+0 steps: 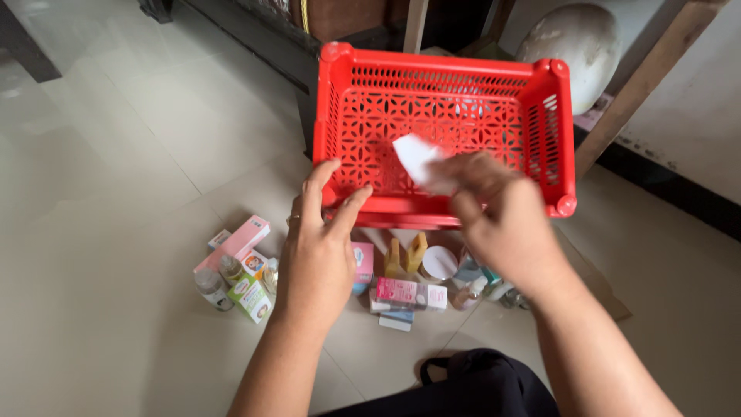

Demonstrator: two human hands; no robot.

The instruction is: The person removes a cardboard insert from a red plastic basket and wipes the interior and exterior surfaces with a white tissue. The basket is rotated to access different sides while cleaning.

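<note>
A red plastic basket [432, 73] with a perforated bottom is tilted up off the floor. My left hand [318, 247] grips its near rim at the left corner, thumb over the edge. My right hand [502, 220] holds a white cloth or tissue [417, 158] pressed against the inside of the basket's bottom. The inside of the basket holds nothing but the cloth and my fingers.
On the tiled floor under the basket lie several small boxes and bottles: a pink box [235, 243], a green-and-white box [251, 297], a yellow bottle [415, 251], a white round lid [440, 262]. Dark furniture stands behind, a wooden leg [648, 77] at right.
</note>
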